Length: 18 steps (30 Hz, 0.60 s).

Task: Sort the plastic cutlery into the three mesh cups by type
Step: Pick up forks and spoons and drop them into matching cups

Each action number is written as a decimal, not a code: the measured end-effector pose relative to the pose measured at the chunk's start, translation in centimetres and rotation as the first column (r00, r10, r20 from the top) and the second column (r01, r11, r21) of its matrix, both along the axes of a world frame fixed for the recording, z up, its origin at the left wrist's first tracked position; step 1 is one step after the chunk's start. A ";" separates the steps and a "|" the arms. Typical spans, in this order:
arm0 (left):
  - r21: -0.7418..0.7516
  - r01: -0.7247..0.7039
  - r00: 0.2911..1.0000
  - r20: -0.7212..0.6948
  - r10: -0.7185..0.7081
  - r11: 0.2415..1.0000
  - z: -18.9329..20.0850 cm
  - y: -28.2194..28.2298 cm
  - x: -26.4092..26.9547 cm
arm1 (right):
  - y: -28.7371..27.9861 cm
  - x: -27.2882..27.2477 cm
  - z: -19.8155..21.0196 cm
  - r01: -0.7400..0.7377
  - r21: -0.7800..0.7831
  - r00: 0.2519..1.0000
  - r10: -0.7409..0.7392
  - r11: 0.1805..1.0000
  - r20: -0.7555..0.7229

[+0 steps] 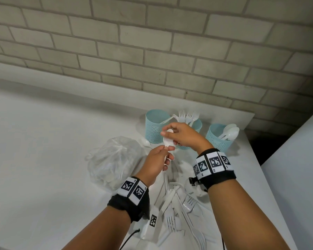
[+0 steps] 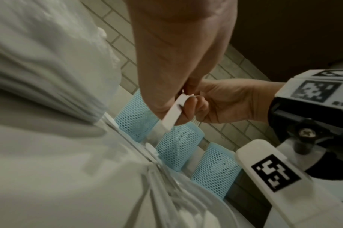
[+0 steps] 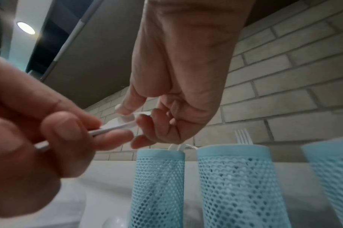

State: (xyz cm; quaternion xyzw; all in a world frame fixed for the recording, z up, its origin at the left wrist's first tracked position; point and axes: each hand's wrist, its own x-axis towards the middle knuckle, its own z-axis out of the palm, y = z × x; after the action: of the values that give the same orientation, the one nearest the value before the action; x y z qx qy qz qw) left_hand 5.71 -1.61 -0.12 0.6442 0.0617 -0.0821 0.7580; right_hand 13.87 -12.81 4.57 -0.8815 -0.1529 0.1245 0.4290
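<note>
A white plastic spoon [image 1: 168, 141] is held in the air between both hands, just in front of the three blue mesh cups. My left hand [image 1: 165, 152] pinches its handle [image 2: 172, 114]. My right hand [image 1: 167, 132] pinches the bowl end [image 3: 134, 116] between thumb and fingers. Whether a second spoon is nested in it is unclear. The left cup [image 1: 154, 127] holds one piece, the middle cup [image 1: 197, 125] holds forks [image 1: 187, 116], and the right cup [image 1: 218, 139] holds spoons [image 1: 229, 132]. A pile of mixed white cutlery [image 1: 179, 204] lies between my forearms.
A crumpled clear plastic bag [image 1: 114, 159] with more cutlery sits left of my hands. One loose spoon [image 1: 145, 142] lies beside the left cup. The white table [image 1: 44, 150] ends at a brick wall [image 1: 152, 51] behind and drops off to the right of the cups.
</note>
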 end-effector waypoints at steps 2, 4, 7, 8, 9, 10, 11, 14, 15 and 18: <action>0.022 0.047 0.999 0.013 -0.047 0.999 -0.2 -0.4 -0.2 | -0.7 -0.5 -0.1 0.043 0.033 0.999 -0.042 0.999 -0.026; 0.036 0.078 0.997 0.026 -0.079 0.996 -0.6 -0.7 -0.2 | -1.8 -0.6 0.0 0.180 0.101 0.983 -0.183 0.979 0.025; 0.088 0.098 0.995 0.027 -0.101 0.991 -1.0 -0.9 0.2 | -4.6 0.2 1.0 0.460 0.287 0.833 -0.521 0.840 0.188; 0.124 0.101 0.994 0.024 -0.105 0.987 -1.1 -0.9 0.4 | -5.7 0.4 1.6 0.532 0.364 0.746 -0.627 0.764 0.224; 0.168 0.102 0.994 0.020 -0.106 0.981 -1.2 -0.9 0.6 | -6.9 0.5 2.3 0.580 0.432 0.657 -0.710 0.691 0.253; 0.218 0.092 0.995 0.016 -0.098 0.972 -1.4 -0.9 0.8 | -8.0 0.4 3.1 0.610 0.483 0.569 -0.771 0.628 0.284; 0.266 0.072 0.997 0.018 -0.079 0.961 -1.6 -0.9 1.2 | -9.0 0.3 3.8 0.634 0.513 0.486 -0.814 0.578 0.317; 0.393 0.000 0.999 0.035 -0.015 0.920 -2.1 -0.6 2.3 | -11.2 -0.2 5.0 0.656 0.569 0.290 -0.862 0.495 0.415; 0.444 -0.014 0.999 0.041 -0.004 0.896 -2.4 -0.5 2.7 | -11.8 -0.2 5.0 0.659 0.576 0.241 -0.861 0.484 0.448; 0.581 -0.069 0.998 0.029 0.064 0.811 -3.0 0.0 4.1 | -12.8 0.3 3.8 0.699 0.518 0.181 -0.823 0.493 0.539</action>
State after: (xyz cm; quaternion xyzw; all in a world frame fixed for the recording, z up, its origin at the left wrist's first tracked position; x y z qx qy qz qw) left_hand 9.78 -1.57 -3.16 0.8425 0.1031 -0.0303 0.5278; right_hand 14.20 -25.66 8.40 -0.7671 0.1393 -0.4848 0.3964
